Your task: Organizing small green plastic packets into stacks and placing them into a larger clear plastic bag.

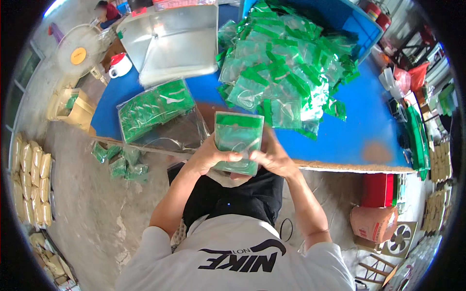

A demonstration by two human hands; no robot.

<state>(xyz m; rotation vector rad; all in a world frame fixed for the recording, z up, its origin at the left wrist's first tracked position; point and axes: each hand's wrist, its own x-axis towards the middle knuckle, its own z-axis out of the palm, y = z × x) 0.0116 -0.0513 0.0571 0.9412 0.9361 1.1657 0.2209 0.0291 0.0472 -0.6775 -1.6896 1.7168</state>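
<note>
Between my two hands, above my lap at the table's near edge, is a stack of flat transparent plastic packets with green bands (239, 138). My left hand (209, 156) wraps round its left side, thumb lying across the front. My right hand (274, 157) grips the lower right corner with its thumb, and its fingers are partly hidden and slightly blurred. Left of the stack, a transparent bag filled with green packets (156, 107) lies on the table. Beyond my hands spreads a large loose heap of similar green-banded packets (286, 68).
The blue table (340, 150) has a worn near edge. A metal bin (182, 36) and a red-lidded white jug (120, 65) stand at the back left. A blue crate (366, 31) backs the heap. Bundled green packets (119, 160) lie on the floor, and a fan (77, 53) stands left.
</note>
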